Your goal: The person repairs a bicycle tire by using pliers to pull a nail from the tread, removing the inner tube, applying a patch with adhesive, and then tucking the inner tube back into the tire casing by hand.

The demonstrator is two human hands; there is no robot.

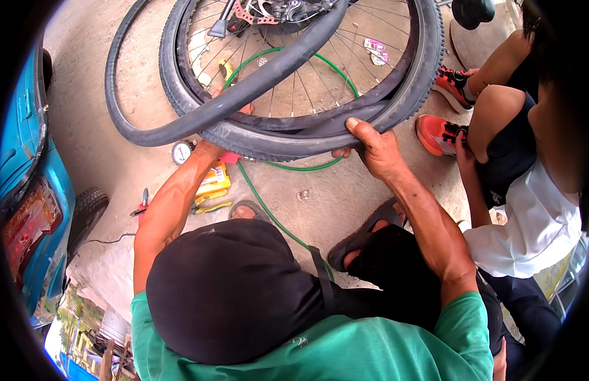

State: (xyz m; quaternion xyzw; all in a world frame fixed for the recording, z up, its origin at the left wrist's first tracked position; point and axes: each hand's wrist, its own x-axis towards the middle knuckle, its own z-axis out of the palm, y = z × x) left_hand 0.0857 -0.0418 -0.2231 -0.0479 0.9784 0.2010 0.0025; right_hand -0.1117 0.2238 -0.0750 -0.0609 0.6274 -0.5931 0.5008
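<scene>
Tire, on its wheel over the concrete floor, is gripped at the near edge by the right hand, thumb on top, probably to steady it. Left hand is mostly hidden by tire and tube, so its grip can't be told. Tube's draped across the wheel and looped off left, smooth next to the knobbly tire. Skinny green hose is looped underneath.

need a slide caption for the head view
Right hand grips a bicycle tire, thumb on top, with a black inner tube looped across it.
</scene>
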